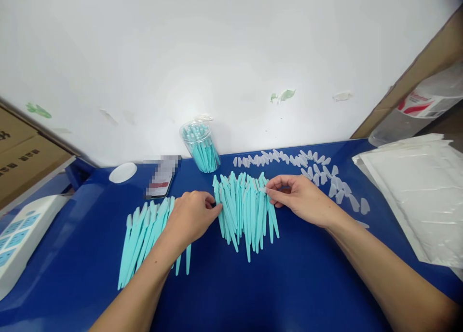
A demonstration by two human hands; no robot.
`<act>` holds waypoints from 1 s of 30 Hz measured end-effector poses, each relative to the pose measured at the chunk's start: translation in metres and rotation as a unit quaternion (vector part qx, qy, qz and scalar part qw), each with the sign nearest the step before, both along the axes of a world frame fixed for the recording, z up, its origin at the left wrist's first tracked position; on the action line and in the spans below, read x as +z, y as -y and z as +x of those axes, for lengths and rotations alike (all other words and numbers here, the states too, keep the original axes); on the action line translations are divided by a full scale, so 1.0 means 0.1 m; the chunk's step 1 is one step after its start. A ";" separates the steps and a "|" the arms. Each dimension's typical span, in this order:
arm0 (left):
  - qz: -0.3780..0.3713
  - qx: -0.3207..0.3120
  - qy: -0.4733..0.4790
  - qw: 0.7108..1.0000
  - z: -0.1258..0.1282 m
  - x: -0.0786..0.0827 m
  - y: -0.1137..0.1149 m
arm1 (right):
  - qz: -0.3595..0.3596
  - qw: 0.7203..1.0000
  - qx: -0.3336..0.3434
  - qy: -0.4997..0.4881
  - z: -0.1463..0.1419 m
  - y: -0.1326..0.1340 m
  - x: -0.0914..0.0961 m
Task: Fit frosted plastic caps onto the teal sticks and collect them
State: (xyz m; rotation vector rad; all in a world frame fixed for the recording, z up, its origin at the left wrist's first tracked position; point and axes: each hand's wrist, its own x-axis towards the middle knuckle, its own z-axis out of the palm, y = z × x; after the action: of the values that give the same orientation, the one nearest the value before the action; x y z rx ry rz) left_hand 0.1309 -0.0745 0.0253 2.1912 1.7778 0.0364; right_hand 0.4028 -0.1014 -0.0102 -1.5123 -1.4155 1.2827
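Note:
Many turquoise eyebrow razors (249,216) lie in a loose pile at the middle of the blue table. My left hand (197,214) is closed at the pile's left edge, thumb and fingertips pinched on one razor (217,189). My right hand (296,197) is closed too, with a small translucent blade cover (262,189) at its fingertips, over the right side of the pile. Partly behind my left forearm lies a second group of razors (139,235), with pale covers over their heads. Loose translucent blade covers (314,170) are scattered behind and right of my right hand.
A clear plastic tub (200,146) of razors stands against the white wall. Left of it are a phone (161,177) and a round white lid (123,172). A white power strip (25,240) sits at far left, white packages (408,192) at right, near a plastic bottle (419,105).

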 end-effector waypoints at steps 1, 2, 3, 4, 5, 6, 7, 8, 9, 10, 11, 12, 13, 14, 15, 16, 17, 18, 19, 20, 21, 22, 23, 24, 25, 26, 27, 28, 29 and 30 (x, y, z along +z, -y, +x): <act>0.001 -0.003 -0.003 1.000 0.01 -0.01 -0.02 | 0.000 1.000 0.000 0.004 -0.01 0.00 0.01; 0.001 -0.004 -0.005 1.000 0.02 -0.01 -0.03 | 0.000 1.000 0.000 0.007 -0.02 0.00 0.01; 0.000 -0.005 -0.007 1.000 0.03 -0.02 -0.05 | 0.000 1.000 -0.001 0.009 -0.02 0.00 0.02; -0.003 -0.005 -0.006 1.000 0.04 -0.02 -0.06 | 0.000 1.000 -0.001 0.010 -0.03 0.01 0.03; -0.007 -0.003 -0.005 1.000 0.04 -0.03 -0.06 | 0.001 1.000 -0.002 0.011 -0.03 0.01 0.04; -0.014 -0.001 -0.001 1.000 0.04 -0.03 -0.07 | 0.001 1.000 -0.002 0.012 -0.03 0.01 0.05; -0.022 0.003 0.005 1.000 0.04 -0.02 -0.06 | 0.001 1.000 -0.002 0.011 -0.03 0.02 0.06; -0.030 0.008 0.013 0.999 0.03 -0.01 -0.05 | 0.001 1.000 -0.002 0.010 -0.03 0.02 0.08; -0.039 0.013 0.024 0.999 0.01 0.00 -0.03 | 0.002 1.000 -0.002 0.009 -0.03 0.02 0.08; -0.045 0.016 0.038 0.998 -0.02 0.03 -0.01 | 0.001 1.000 0.000 0.005 -0.03 0.02 0.09; -0.051 0.017 0.054 0.997 -0.06 0.07 0.01 | -0.002 1.000 0.004 -0.007 -0.03 0.03 0.09; -0.055 0.014 0.072 0.996 -0.10 0.11 0.03 | -0.007 1.000 0.009 -0.026 -0.03 0.03 0.09; -0.060 0.006 0.097 0.993 -0.14 0.15 0.04 | -0.015 0.998 0.013 -0.055 -0.04 0.03 0.08; -0.065 -0.007 0.126 0.990 -0.19 0.20 0.04 | -0.024 0.995 0.015 -0.092 -0.06 0.03 0.08; -0.065 -0.021 0.156 0.985 -0.25 0.24 0.03 | -0.036 0.991 0.013 -0.132 -0.08 0.02 0.08; -0.058 -0.037 0.183 0.981 -0.30 0.27 0.01 | -0.048 0.984 0.008 -0.172 -0.11 0.02 0.09; -0.044 -0.056 0.208 0.976 -0.35 0.29 -0.02 | -0.059 0.977 0.001 -0.204 -0.14 0.02 0.10; -0.024 -0.077 0.228 0.970 -0.39 0.30 -0.05 | -0.071 0.971 -0.006 -0.229 -0.17 0.01 0.11; -0.001 -0.098 0.242 0.965 -0.44 0.29 -0.09 | -0.081 0.966 -0.010 -0.247 -0.21 0.01 0.13; 0.020 -0.117 0.251 0.961 -0.47 0.28 -0.12 | -0.089 0.962 -0.009 -0.258 -0.24 0.00 0.14; 0.035 -0.133 0.261 0.955 -0.51 0.25 -0.15 | -0.093 0.960 -0.006 -0.264 -0.28 -0.01 0.15; 0.046 -0.144 0.268 0.951 -0.54 0.21 -0.17 | -0.094 0.959 0.000 -0.268 -0.31 -0.02 0.15; 0.055 -0.153 0.272 0.948 -0.57 0.17 -0.18 | -0.094 0.957 0.005 -0.273 -0.34 -0.03 0.15; 0.066 -0.160 0.274 0.946 -0.60 0.13 -0.19 | -0.092 0.956 0.007 -0.280 -0.36 -0.04 0.14; 0.075 -0.169 0.275 0.944 -0.63 0.09 -0.18 | -0.089 0.954 0.006 -0.287 -0.38 -0.05 0.12; 0.081 -0.177 0.276 0.941 -0.66 0.05 -0.18 | -0.087 0.952 0.003 -0.293 -0.39 -0.05 0.11; 0.084 -0.185 0.277 0.939 -0.68 0.02 -0.17 | -0.085 0.952 0.000 -0.295 -0.40 -0.04 0.09; 0.082 -0.190 0.278 0.938 -0.70 -0.01 -0.16 | -0.083 0.952 -0.003 -0.295 -0.40 -0.04 0.07; 0.076 -0.192 0.280 0.938 -0.71 -0.03 -0.15 | -0.080 0.953 -0.004 -0.292 -0.40 -0.03 0.05; 0.067 -0.192 0.279 0.938 -0.71 -0.05 -0.14 | -0.078 0.955 -0.003 -0.287 -0.40 -0.01 0.03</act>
State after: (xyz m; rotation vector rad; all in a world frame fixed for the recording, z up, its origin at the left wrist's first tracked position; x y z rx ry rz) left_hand 0.0597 -0.0600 0.0203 2.2756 1.0510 0.6382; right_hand 0.3631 -0.1004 -0.0070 -1.0985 -0.9451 1.6891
